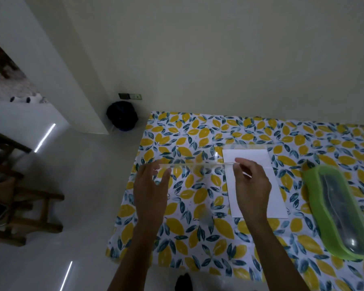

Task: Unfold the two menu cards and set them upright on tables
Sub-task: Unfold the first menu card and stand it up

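Observation:
A clear acrylic menu card holder (198,164) stands on the lemon-print table (198,238), its top ridge running left to right. A white card (246,156) shows in its right half. My left hand (150,192) touches the ridge's left end with fingers spread. At the ridge's right end, my right hand (252,185) pinches it above the white card. I cannot tell whether the lower white sheet (280,198) is part of the same holder or a second card.
A green-rimmed container with a clear lid (340,213) lies on the table to the right. The wall runs just behind the table. On the floor at left are a black bin (122,116) and wooden chairs (19,206).

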`<state>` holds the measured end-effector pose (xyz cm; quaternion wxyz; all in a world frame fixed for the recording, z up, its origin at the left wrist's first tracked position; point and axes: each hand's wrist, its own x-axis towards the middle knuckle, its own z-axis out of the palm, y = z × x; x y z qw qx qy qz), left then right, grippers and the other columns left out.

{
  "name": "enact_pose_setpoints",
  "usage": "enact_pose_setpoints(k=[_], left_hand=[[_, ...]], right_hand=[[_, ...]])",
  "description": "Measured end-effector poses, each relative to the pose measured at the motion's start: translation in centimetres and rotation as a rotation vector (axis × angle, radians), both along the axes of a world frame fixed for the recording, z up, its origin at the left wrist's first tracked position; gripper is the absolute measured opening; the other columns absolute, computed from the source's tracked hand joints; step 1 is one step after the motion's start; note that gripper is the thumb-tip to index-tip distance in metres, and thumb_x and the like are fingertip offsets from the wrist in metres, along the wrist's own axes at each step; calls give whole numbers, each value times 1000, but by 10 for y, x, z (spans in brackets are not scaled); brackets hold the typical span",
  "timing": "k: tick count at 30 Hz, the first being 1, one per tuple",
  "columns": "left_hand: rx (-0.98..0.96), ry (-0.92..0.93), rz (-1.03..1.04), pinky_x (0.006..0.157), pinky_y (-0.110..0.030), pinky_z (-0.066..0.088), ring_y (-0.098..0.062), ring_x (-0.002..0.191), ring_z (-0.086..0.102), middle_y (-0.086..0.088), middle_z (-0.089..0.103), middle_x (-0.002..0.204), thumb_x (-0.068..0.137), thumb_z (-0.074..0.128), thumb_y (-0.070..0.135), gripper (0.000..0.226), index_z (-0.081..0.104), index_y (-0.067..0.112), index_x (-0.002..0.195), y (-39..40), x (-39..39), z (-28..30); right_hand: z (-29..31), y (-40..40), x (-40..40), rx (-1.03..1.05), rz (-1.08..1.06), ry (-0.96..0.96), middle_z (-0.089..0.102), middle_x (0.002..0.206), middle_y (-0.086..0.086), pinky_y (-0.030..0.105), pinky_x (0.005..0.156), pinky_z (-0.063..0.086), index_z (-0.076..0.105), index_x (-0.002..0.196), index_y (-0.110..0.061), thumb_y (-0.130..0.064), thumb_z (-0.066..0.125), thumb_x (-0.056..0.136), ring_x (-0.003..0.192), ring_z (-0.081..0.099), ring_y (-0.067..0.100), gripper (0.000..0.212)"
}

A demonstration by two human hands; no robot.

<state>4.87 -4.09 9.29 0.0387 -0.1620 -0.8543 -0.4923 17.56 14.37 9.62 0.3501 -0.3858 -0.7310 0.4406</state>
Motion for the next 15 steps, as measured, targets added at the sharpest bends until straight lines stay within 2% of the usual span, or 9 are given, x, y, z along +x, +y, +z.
enact_pose_setpoints(k=[2,4,6,8,9,11,15], left_hand=[[22,25,-15,67,-29,48,-1,83,59,8,59,97,92,66,30,12,68,24,102,12,-21,8],[-9,69,-20,67,-27,44,1,80,57,8,60,95,93,63,33,11,68,26,100,26,-44,13],[-37,68,-22,72,-30,45,-7,87,60,7,64,100,94,60,39,14,65,29,102,41,-71,14],[-86,18,-40,75,-34,48,-16,91,63,4,68,99,94,55,44,18,61,30,103,55,-97,12],[-98,-17,-49,76,-37,50,-20,90,65,1,69,95,93,53,44,19,60,30,102,61,-108,12],[-74,-89,-62,77,-40,51,-24,87,66,-3,70,90,91,54,40,20,61,25,101,72,-123,16],[-114,-91,-100,74,-42,50,-29,84,64,-8,68,87,91,55,36,15,58,21,94,73,-133,20]], right_hand=[[0,22,-24,61,-5,-7,66,112,1,33,82,59,69,111,-19,-28,58,97,93,65,5,20],[2,45,-47,94,16,-31,66,110,2,41,79,59,69,108,-19,-30,57,97,94,65,13,20],[9,65,-70,169,46,-85,66,105,6,34,81,53,68,104,-15,-26,56,98,93,64,18,18],[16,78,-92,230,90,-123,64,96,4,22,70,40,64,101,-11,-22,52,99,86,61,20,16],[19,83,-101,232,115,-148,62,90,2,21,62,34,61,102,-10,-23,49,101,78,58,19,18],[21,89,-117,200,149,-211,57,82,3,29,49,26,54,110,-9,-31,41,104,62,51,19,26],[21,93,-123,202,175,-261,58,75,8,29,46,28,50,114,-11,-36,38,104,55,49,21,30]])
